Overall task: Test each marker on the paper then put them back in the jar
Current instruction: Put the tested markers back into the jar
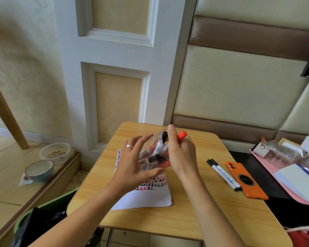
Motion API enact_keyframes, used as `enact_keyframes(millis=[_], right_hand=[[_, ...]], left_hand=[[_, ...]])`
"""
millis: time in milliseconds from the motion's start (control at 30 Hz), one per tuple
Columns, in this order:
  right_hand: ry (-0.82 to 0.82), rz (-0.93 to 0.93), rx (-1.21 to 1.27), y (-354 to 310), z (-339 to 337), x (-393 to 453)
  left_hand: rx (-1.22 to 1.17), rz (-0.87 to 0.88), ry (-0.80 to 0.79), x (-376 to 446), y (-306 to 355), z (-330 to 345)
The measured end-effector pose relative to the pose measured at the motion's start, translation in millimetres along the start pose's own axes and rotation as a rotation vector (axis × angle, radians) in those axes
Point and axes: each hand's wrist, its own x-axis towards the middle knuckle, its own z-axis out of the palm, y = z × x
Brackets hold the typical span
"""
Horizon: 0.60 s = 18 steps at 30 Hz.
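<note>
My left hand (132, 163) grips a clear plastic jar (154, 154), tilted with its mouth toward the right, above the paper (146, 198). Several red and black markers lie inside the jar. My right hand (181, 155) is at the jar's mouth and holds a red-capped marker (182, 136), whose cap sticks up above the fingers. The white paper lies on the wooden table (185, 216) and bears rows of red and black test marks. Two black markers (223, 174) lie side by side on the table to the right.
An orange phone (246, 180) lies face down beside the two black markers. A pink tray (284, 175) with papers and bags is at the far right. On the floor at left sit a bowl (38, 170), a plastic container (54, 153) and a green bin (43, 220).
</note>
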Motion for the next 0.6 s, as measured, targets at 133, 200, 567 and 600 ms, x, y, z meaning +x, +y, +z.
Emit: enact_keyframes(millis=[133,200,567,600], right_hand=[[0.248,-0.165,-0.020,3.3,-1.6,0.7],[0.356,-0.254,0.002,3.8,-4.9,1.6],[-0.118,-0.288,-0.303,35.6,-1.5,10.2],[-0.080,-0.291,-0.284,37.9,-4.7,11.2]], left_hand=[[0.000,-0.003,-0.004,-0.1,-0.5,-2.4],[-0.001,-0.022,0.008,0.8,-1.0,-4.2],[0.008,-0.002,0.013,4.0,-4.4,5.2],[0.017,0.002,0.005,4.6,-4.0,6.3]])
